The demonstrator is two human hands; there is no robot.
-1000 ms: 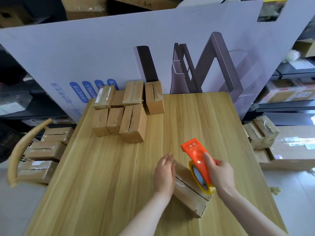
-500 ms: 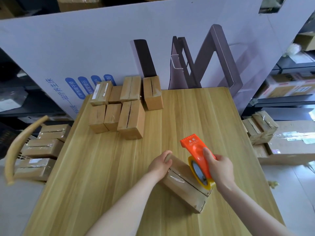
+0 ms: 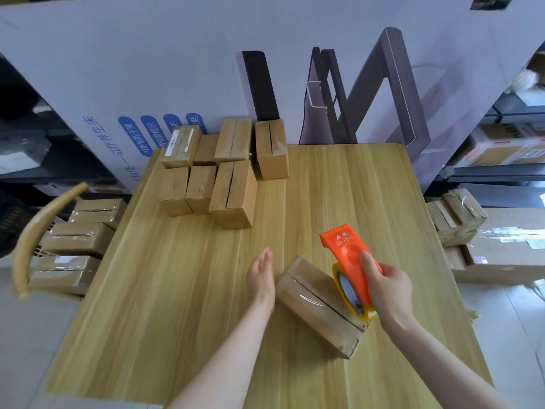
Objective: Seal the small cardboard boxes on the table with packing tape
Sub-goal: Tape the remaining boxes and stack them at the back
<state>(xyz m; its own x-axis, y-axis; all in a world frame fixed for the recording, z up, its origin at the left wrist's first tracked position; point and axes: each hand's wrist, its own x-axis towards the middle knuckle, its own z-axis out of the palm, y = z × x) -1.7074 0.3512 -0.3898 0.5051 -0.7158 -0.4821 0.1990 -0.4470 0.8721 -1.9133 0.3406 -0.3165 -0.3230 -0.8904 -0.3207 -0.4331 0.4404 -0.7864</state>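
Observation:
A small cardboard box (image 3: 312, 302) lies at an angle on the wooden table (image 3: 182, 290), with glossy tape along its top seam. My right hand (image 3: 386, 287) grips an orange tape dispenser (image 3: 351, 258) whose yellow-rimmed roll rests on the near right part of the box top. My left hand (image 3: 261, 274) is flat with straight fingers, just left of the box's far end, close to its side. Several more small cardboard boxes (image 3: 224, 169) stand grouped at the table's far left.
A large printed cardboard sheet (image 3: 177, 69) stands behind the table. Taped boxes (image 3: 79, 237) are stacked on a chair with a curved wooden back (image 3: 32, 237) to the left. More cartons (image 3: 460, 219) sit on the floor and shelves to the right.
My left hand has let go of the box's far end and now lies flat beside it. The dispenser has stayed on the box top in my right hand.

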